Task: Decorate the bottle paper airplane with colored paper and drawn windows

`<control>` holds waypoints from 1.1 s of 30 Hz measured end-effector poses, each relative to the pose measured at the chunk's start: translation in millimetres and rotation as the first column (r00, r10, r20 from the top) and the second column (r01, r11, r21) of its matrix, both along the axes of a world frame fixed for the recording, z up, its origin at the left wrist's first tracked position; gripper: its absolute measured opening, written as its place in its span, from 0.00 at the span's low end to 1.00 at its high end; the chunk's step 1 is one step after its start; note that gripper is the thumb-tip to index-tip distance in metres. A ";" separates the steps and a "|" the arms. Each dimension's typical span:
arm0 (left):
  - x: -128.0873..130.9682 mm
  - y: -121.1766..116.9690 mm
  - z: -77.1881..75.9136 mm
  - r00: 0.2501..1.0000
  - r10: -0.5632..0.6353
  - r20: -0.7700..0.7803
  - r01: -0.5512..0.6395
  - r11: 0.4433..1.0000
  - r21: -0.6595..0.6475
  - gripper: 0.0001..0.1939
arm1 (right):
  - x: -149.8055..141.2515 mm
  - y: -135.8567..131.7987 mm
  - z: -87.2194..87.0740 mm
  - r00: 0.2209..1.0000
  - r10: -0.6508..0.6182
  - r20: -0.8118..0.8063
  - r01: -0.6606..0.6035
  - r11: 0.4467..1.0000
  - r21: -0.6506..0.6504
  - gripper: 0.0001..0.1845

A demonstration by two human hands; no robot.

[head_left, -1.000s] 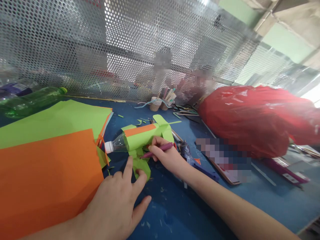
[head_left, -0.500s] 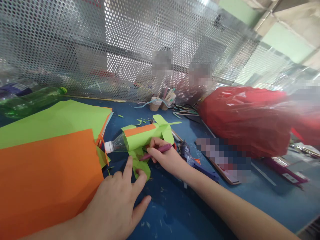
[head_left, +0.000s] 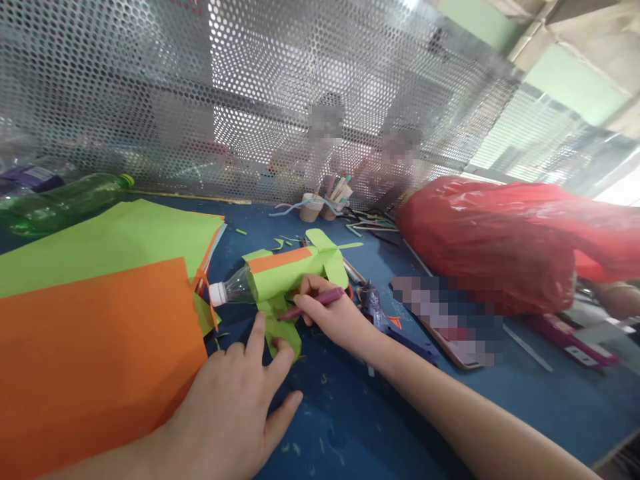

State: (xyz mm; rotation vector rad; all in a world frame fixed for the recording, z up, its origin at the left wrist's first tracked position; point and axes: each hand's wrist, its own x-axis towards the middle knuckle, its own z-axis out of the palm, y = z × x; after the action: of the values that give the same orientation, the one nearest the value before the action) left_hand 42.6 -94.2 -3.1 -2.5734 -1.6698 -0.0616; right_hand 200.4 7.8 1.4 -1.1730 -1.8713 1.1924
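Observation:
A clear plastic bottle (head_left: 241, 285) with a white cap lies on its side, wrapped in light green paper (head_left: 283, 275) with an orange strip along the top. Green paper fins stick out at its right end. From its near side a green paper wing (head_left: 284, 339) reaches toward me. My left hand (head_left: 240, 387) rests with fingers spread, index and middle fingertips on that wing. Pinched in my right hand (head_left: 325, 310) is a purple pen (head_left: 320, 298), its tip at the wing near the bottle; whether it touches the paper I cannot tell.
Orange sheets (head_left: 100, 360) and green sheets (head_left: 130, 233) spread at left, by a green bottle (head_left: 70, 200). To the right are a dark blue glue gun (head_left: 385, 320), a phone (head_left: 440, 327) and a red plastic bag (head_left: 490, 240). Behind stands a perforated metal screen (head_left: 250, 100).
My right hand and the pen have shifted very slightly left. My left hand and the bottle stay put. The red bag at right has changed shape, and another person's hand shows beside it.

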 end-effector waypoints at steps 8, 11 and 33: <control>-0.4 0.3 -0.5 1.000 0.003 -0.020 -0.003 1.000 -0.006 0.20 | -0.6 -0.6 0.0 1.000 0.010 -0.022 -0.010 1.000 0.001 0.09; 1.3 -0.8 1.1 1.000 0.015 -0.024 -0.015 1.000 0.001 0.20 | -1.2 -0.9 0.1 1.000 0.010 -0.025 -0.010 1.000 -0.017 0.09; 1.0 -0.7 -0.6 1.000 0.013 -0.017 -0.013 1.000 0.007 0.20 | -1.3 -1.4 1.7 1.000 -0.011 0.011 0.011 1.000 0.005 0.10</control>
State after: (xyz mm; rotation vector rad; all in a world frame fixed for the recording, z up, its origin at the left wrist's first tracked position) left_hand 43.6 -94.9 -3.7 -2.5509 -1.6771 -0.0446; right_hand 199.1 6.4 3.1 -1.1888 -1.8726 1.1771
